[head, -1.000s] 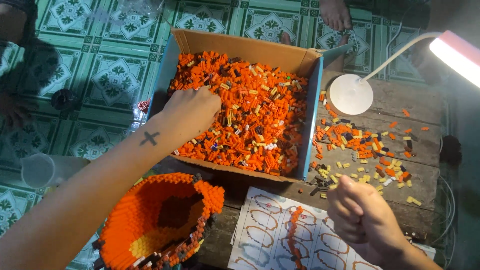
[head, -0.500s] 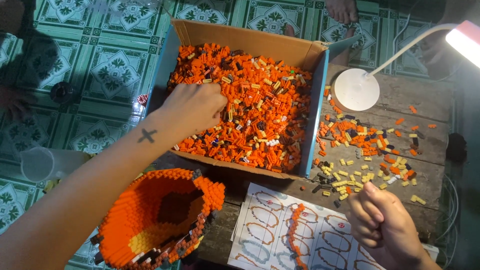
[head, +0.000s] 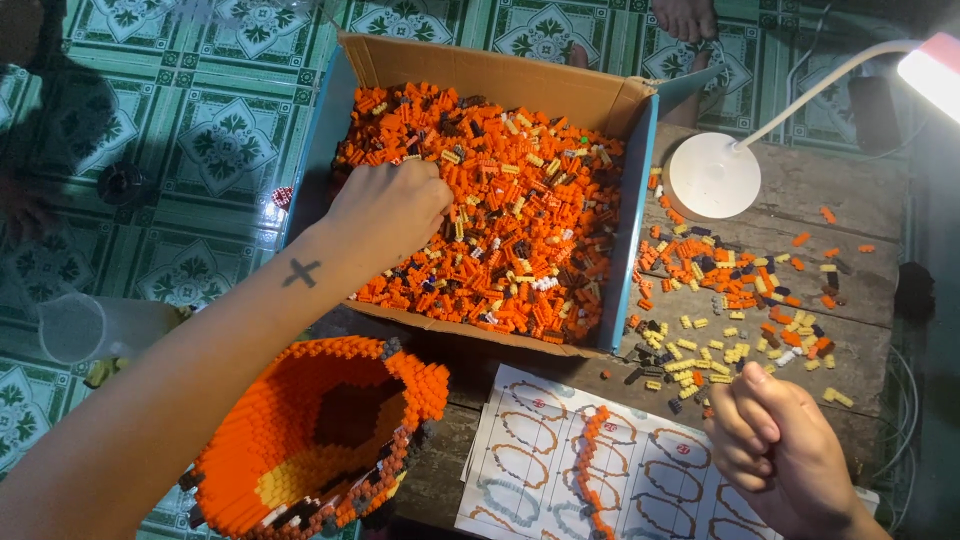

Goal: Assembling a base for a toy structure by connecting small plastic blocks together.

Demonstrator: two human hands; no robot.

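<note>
My left hand (head: 388,207) reaches into a cardboard box (head: 480,64) full of small orange, brown and yellow bricks (head: 520,220), its fingers curled down into the pile; I cannot see whether it holds any. My right hand (head: 778,450) is a closed fist at the lower right, above the wooden table, and what it holds is hidden. A hollow orange brick-built shell (head: 318,440) stands at the lower left, beside a printed instruction sheet (head: 560,480) with a curved chain of orange bricks (head: 590,460) lying on it.
Loose orange and yellow bricks (head: 730,300) are scattered over the wooden table (head: 860,290) right of the box. A white desk lamp's round base (head: 712,176) stands behind them, its lit head (head: 932,72) at the top right. Green patterned floor tiles (head: 200,140) lie left; another person's bare foot (head: 686,16) shows at the top.
My left hand has stayed in the box, shifting only slightly among the bricks. My right fist has drifted right and a little lower over the table.
</note>
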